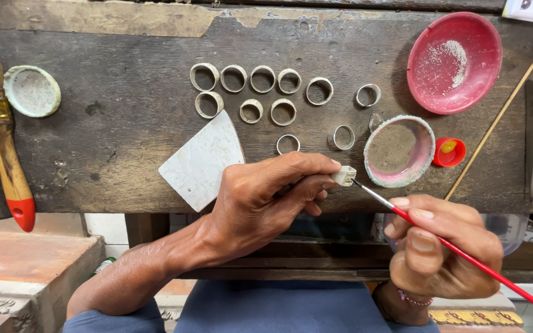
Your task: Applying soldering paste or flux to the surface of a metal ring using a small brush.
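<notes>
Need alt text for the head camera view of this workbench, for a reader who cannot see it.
A left hand holds a small pale ring while the right hand touches a thin red-handled brush to it. Behind them, on the dark wooden bench, lie rows of metal rings, a white tile and two pink dishes.

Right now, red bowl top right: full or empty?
Nearly empty. The red bowl sits upright with only a thin scatter of pale grains on its bare inside.

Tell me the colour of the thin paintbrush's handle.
Red, on the thin paintbrush in the right hand; head view.
</notes>
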